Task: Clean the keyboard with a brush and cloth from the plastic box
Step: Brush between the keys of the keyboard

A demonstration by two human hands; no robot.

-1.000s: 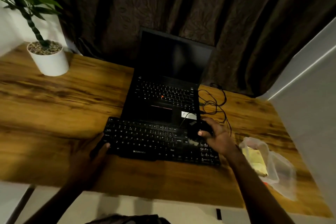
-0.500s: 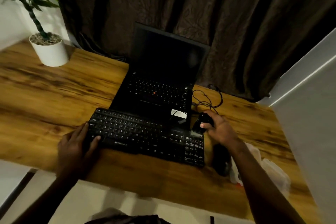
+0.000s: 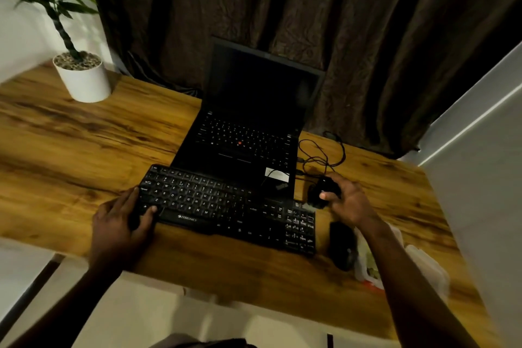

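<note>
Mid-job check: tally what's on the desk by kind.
keyboard: 1
laptop: 1
mouse: 1
cable: 1
plastic box: 1
potted plant: 1
unidentified dark object: 1
Total: 7

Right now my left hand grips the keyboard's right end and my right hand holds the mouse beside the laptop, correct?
No: the head view shows the left hand gripping the keyboard at its left end, not its right. The right hand does hold the mouse beside the laptop.
</note>
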